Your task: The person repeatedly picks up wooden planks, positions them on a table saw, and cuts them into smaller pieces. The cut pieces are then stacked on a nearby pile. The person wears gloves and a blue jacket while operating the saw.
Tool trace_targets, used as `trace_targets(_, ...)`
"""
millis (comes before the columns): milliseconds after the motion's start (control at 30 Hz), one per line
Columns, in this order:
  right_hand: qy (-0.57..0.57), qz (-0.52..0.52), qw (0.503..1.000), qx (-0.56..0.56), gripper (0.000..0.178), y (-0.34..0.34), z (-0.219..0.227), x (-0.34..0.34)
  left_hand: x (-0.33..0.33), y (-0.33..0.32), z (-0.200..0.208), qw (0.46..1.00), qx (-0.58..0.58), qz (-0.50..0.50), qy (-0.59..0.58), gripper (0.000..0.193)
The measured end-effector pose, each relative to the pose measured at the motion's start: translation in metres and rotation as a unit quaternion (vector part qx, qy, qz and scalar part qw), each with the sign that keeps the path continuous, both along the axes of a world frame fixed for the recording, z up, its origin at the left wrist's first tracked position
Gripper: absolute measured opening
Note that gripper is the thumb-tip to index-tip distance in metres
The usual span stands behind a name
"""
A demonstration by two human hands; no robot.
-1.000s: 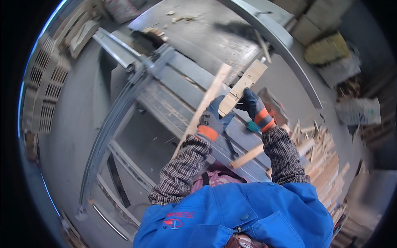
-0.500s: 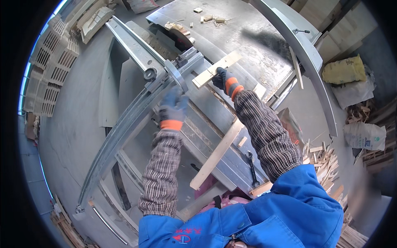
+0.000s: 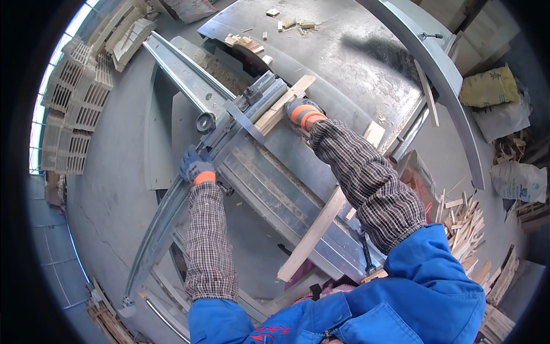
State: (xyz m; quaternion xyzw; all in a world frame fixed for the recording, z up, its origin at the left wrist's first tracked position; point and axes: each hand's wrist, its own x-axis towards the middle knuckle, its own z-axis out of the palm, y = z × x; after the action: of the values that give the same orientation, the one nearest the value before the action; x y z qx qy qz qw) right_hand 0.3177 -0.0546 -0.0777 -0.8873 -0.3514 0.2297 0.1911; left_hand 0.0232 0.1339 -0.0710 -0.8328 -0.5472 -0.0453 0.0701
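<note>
Head view, left hand: the left hand (image 3: 195, 166), in a blue glove with an orange cuff, is wrapped around the edge of the grey metal sliding carriage (image 3: 172, 221) of the table saw (image 3: 344, 51); fingers clamped on the rail.
Head view, right hand: the right hand (image 3: 302, 110) presses flat on the wooden board (image 3: 285, 102); whether the fingers curl around it I cannot tell.
Board: it lies against the cross fence (image 3: 252, 109), near the far end of the carriage, just beside the saw opening (image 3: 246, 49).
Doing it well: in my judgement, hold the board tight to the fence, push evenly with the left arm, and keep the right hand clear of the cut line.
Second piece: a longer wooden strip (image 3: 312, 238) rests lower on the table, partly under the right sleeve.
Hard to see: the blade itself is not clear among the sawdust and offcuts; the fingertips of the right hand are hidden by the glove back; the fisheye bends every rail.
</note>
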Motion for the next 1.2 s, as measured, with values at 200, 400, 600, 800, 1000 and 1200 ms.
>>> trace_targets(200, 0.031, -0.009, 0.999, 0.004, 0.049, 0.001, -0.026, -0.002, -0.008, 0.007, -0.011, 0.996, 0.074, -0.047, 0.03, 0.04)
trace_targets(400, 0.247, -0.204, 0.94, 0.117, 0.049, 0.034, -0.049, 0.003, 0.005, -0.003, -0.009, 0.996, 0.088, -0.029, 0.008, 0.035)
trace_targets(600, 0.014, 0.037, 0.999, 0.011, 0.031, 0.044, -0.054, -0.001, 0.005, -0.003, -0.007, 0.996, 0.084, -0.002, 0.003, 0.032)
trace_targets(800, 0.025, 0.017, 0.999, 0.029, 0.034, 0.03, -0.034, -0.011, 0.01, -0.002, -0.014, 0.995, 0.095, 0.004, 0.019, 0.034)
trace_targets(1000, 0.117, -0.096, 0.988, 0.024, 0.047, 0.031, -0.016, -0.02, -0.002, 0.01, -0.026, 0.991, 0.107, -0.012, 0.08, 0.038)
trace_targets(1200, 0.09, -0.102, 0.99, 0.044, 0.047, 0.035, -0.029, -0.012, 0.017, -0.006, -0.004, 0.995, 0.077, 0.024, 0.058, 0.041)
